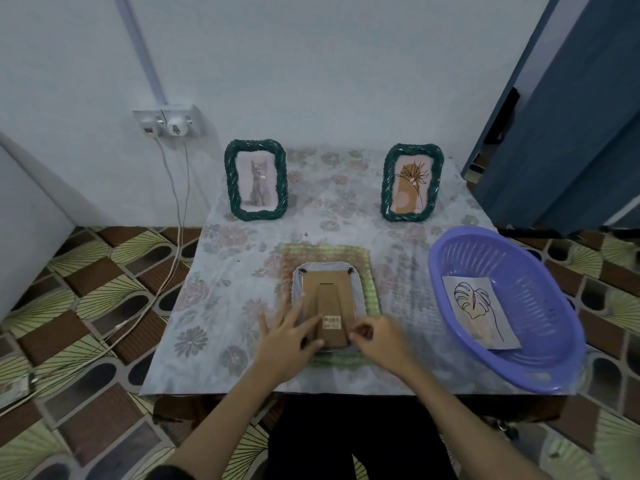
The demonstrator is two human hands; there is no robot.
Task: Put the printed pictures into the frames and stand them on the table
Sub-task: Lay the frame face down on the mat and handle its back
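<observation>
A white braided picture frame (329,303) lies face down on a green woven mat (360,258) near the front middle of the table covered in a pale floral cloth (221,299). Its brown cardboard back faces up, its long axis runs from the person toward the wall, and the stand flap widens toward the near end. The left hand (287,344) rests flat on the back's near left part, fingers spread. The right hand (377,337) sits at the near right corner, thumb and forefinger pinched together at the board's edge; what they grip is too small to tell.

At the far edge two dark green braided frames stand upright, facing the person: one with a grey cat picture (256,181), one with a line-drawn flower picture (412,183). To the right, a purple plastic slotted basket (540,355) holds a loose print of a line-drawn leaf (479,311), lying flat.
</observation>
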